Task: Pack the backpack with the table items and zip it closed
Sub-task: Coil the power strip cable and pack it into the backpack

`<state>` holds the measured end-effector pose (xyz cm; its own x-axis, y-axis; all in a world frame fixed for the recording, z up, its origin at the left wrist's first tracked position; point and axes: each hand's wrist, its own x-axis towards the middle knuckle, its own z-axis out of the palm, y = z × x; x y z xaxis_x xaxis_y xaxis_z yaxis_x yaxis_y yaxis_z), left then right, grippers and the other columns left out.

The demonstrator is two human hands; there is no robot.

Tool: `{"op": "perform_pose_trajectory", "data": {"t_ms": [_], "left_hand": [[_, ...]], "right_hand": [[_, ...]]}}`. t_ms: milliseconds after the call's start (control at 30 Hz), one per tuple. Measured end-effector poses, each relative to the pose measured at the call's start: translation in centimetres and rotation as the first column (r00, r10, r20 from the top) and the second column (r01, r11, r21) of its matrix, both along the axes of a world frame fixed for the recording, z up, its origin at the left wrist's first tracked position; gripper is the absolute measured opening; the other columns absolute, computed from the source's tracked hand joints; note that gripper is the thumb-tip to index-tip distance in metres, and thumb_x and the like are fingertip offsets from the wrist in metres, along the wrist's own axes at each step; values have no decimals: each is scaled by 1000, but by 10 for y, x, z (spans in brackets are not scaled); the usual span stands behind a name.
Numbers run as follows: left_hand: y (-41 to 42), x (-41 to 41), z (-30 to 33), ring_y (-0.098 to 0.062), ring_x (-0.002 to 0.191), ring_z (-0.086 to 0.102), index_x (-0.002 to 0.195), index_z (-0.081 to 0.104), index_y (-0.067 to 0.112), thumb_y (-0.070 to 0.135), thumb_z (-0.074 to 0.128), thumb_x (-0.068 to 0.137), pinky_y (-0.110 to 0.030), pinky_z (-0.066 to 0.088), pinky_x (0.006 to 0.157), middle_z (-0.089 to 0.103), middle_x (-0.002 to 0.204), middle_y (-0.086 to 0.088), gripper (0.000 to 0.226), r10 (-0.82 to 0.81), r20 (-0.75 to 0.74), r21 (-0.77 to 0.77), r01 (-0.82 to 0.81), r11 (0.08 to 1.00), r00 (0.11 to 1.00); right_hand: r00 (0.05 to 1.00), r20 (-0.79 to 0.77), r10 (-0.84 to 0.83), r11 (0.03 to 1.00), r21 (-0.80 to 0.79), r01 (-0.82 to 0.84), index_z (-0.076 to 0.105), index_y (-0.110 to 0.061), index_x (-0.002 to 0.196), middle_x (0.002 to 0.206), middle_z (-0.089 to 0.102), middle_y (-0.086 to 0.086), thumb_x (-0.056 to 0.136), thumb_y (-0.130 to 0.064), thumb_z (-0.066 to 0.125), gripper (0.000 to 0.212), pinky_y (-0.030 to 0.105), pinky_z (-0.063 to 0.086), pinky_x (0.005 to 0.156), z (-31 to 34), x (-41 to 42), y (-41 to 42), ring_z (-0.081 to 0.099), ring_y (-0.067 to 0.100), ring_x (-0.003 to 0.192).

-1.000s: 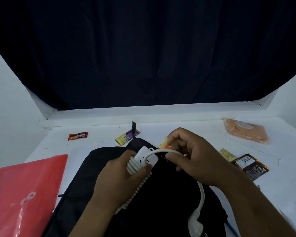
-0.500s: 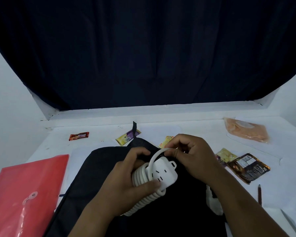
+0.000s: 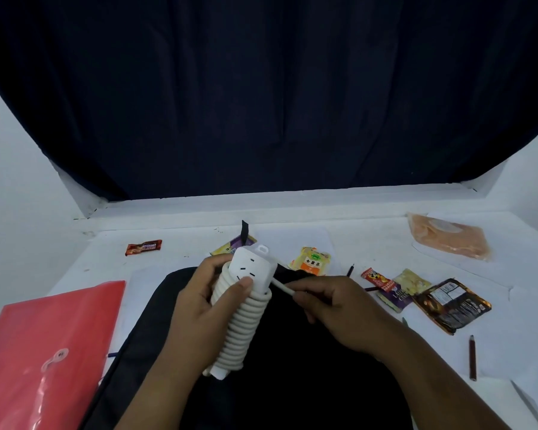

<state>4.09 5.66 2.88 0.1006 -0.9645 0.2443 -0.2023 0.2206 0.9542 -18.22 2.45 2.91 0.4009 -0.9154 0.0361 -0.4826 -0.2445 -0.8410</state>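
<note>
White worktop (image 3: 370, 243), dark curtain behind. Left hand (image 3: 199, 308) grips the cord-wrapped power strip (image 3: 246, 293) over the backpack (image 3: 292, 383) at frame centre — right hand (image 3: 339, 311) pinches the cord's loose end, likely to keep the coil tight for packing.

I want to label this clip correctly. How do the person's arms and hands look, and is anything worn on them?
Both hands, left and right, are bare: no gloves, rings or watch visible. The forearms are bare too, with no sleeves in view.

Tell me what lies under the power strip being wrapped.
Below the power strip, held in the left hand, lies the black backpack on the white table. Both arms cover much of the backpack; its zipper and opening cannot be seen.
</note>
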Motion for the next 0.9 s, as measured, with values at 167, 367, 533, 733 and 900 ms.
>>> {"op": "perform_pose_trajectory", "data": {"t_ms": [167,367,533,733,900], "left_hand": [[-1,-8,-3,-5,74,67,102,64,28,49,75,81,-15,51,61,72,88,12,32,130,39,16,-131,991,991],[-7,-3,-6,-2,77,68,104,57,35,61,64,72,-17,52,57,70,88,20,41,188,187,36,-198,979,964],[-11,-2,-7,8,82,63,104,48,50,72,57,74,-28,58,66,68,88,20,38,155,377,40,-184,982,913],[-10,-5,0,7,91,64,111,43,64,71,57,78,-26,58,75,64,101,34,36,-58,456,71,28,997,888],[-8,-3,3,5,98,63,124,45,53,77,54,77,-33,58,82,66,108,27,53,-136,530,77,112,991,837]], "right_hand": [[979,-198,51,998,-22,-57,66,-40,115,98,69,-14,97,-35,60,20,32,55,81,7,4,3,65,3,86],[882,-463,89,996,29,-85,58,-30,108,83,57,-10,97,-33,60,11,25,40,61,28,-4,10,54,5,72],[807,-570,155,985,31,-167,55,-20,95,86,62,0,94,-29,62,12,39,51,76,59,3,25,60,17,78],[720,-692,52,964,-155,-218,46,-22,73,74,49,-2,91,-26,56,21,26,33,52,83,10,30,52,19,68],[811,-580,73,961,-176,-212,56,-33,92,83,58,-6,85,-19,56,16,29,45,60,87,17,30,56,16,75]]}}
